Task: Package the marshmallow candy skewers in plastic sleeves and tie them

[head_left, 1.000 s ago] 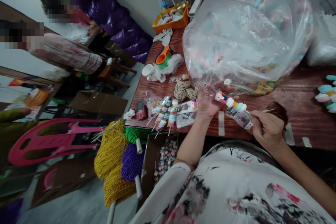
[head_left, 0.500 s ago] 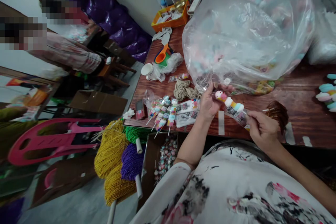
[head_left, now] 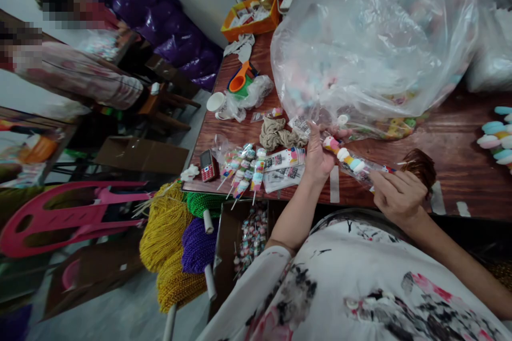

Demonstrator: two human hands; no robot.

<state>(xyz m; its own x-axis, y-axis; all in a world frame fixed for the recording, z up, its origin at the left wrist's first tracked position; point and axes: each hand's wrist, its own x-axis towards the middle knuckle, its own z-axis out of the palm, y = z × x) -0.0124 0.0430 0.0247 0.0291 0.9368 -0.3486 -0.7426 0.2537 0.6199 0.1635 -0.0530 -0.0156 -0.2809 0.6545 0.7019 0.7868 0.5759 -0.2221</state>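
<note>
Head view, close over table (head_left: 460, 170), facing forward and down, apparently tilted

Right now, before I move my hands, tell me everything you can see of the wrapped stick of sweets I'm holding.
The wrapped stick of sweets is a row of soft-looking, rounded pieces in pink, white, yellow and pale blue, inside a clear, glossy sleeve with dark print. It slants between your hands above the table, your left hand at the pink end, your right hand at the other. Your right fingers hide part of that end.
</note>
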